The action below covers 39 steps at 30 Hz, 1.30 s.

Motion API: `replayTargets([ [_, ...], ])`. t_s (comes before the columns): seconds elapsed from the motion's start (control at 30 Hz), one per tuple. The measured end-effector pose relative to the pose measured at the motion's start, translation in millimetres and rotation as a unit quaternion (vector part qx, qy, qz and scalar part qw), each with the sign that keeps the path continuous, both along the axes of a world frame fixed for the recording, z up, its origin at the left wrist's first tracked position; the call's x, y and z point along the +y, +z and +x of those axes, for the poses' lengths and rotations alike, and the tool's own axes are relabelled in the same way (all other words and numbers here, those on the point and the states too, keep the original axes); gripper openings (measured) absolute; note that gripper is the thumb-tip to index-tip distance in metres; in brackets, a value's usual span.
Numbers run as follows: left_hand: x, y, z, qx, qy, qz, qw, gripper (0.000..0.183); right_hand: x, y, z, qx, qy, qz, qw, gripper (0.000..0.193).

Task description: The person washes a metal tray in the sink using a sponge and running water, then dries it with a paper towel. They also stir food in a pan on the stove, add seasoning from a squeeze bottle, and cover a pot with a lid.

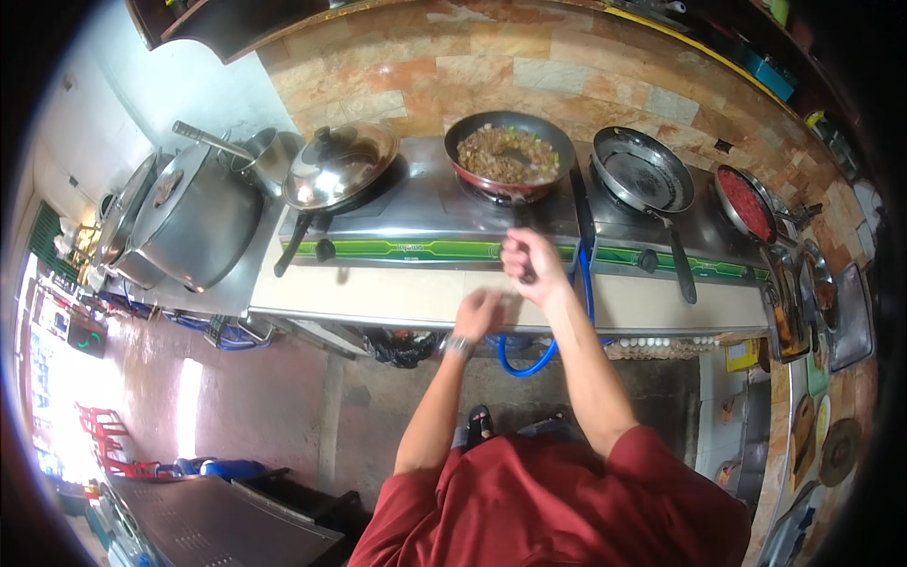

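My right hand (534, 265) is closed around the dark handle of a red-sided frying pan (461, 180), in front of the stove's edge. Browned minced meat with green and pale chopped bits (505, 159) fills the pan, which sits over a burner of the steel gas stove (425, 227). Lower and to the left, my left hand (485, 312), with a watch at the wrist, hovers by the counter edge (378, 298). Its fingers are smeared by motion, so their hold is unclear.
Left stand a lidded pan (326, 170), a saucepan (274, 156) and a large pot (203, 222). To the right are a frying pan with a little liquid (647, 175) and a pan of red food (746, 203). A blue hose (588, 293) hangs past the counter.
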<state>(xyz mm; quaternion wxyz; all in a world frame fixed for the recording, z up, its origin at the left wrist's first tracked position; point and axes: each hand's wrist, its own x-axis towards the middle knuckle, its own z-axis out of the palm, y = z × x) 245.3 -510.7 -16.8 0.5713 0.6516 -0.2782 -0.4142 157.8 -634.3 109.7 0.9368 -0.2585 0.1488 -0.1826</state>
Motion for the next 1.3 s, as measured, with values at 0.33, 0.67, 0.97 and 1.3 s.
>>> replayTargets([
  [0.33, 170, -3, 32, 0.068, 0.054, 0.036, 0.996, 0.021, 4, 62, -3, -0.045, -0.016, 0.086, 0.995, 0.014],
  [0.67, 236, -47, 30, 0.056, 0.071, 0.071, 0.993, 0.019, -10, 57, -2, -0.052, -0.027, 0.086, 0.995, 0.022],
  [0.97, 283, -102, -1, 0.14, 0.202, 0.109, 0.963, 0.014, 40, 30, -43, 0.033, -0.092, -0.012, 0.995, 0.01],
  [1.3, 264, -103, 25, 0.123, 0.149, 0.092, 0.977, 0.016, -18, 68, 7, -0.107, 0.001, 0.157, 0.982, 0.013],
])
